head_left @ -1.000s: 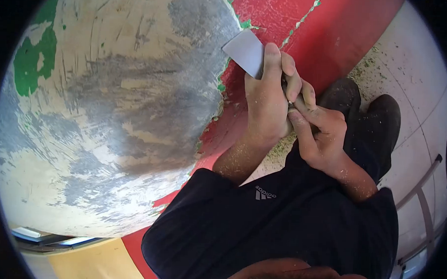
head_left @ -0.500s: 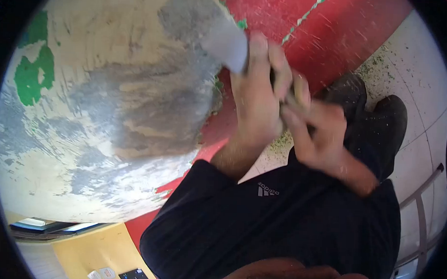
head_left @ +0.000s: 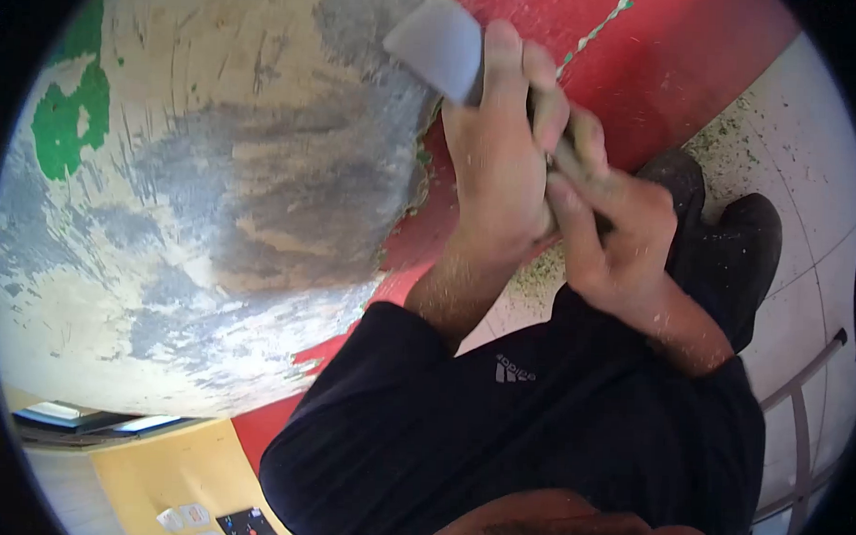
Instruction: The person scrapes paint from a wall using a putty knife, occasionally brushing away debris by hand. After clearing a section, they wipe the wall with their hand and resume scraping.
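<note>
A scraper with a broad pale grey blade (head_left: 439, 47) lies against the worn, patchy panel (head_left: 289, 197). My left hand (head_left: 493, 161) is closed around the scraper near its blade, with one finger stretched along the blade's edge. My right hand (head_left: 622, 237) grips the narrow handle (head_left: 571, 164) farther back; much of the handle is hidden between the fingers. Bare grey and beige areas cover the panel, and a green paint patch (head_left: 70, 123) remains at the left. Its ragged edge runs beside my left hand, bordering a red surface (head_left: 633, 58). Fine dust clings to both forearms.
Greenish flakes (head_left: 734, 137) are scattered over the tiled floor (head_left: 792, 101), close to my dark shoes (head_left: 731, 236). A metal frame (head_left: 804, 422) stands at the right. Below the panel is a yellow board (head_left: 161, 475) with papers on it.
Both hands and the scraper have moved upward in the view, the blade sliding toward the panel's upper edge. Both hands keep their grip.
</note>
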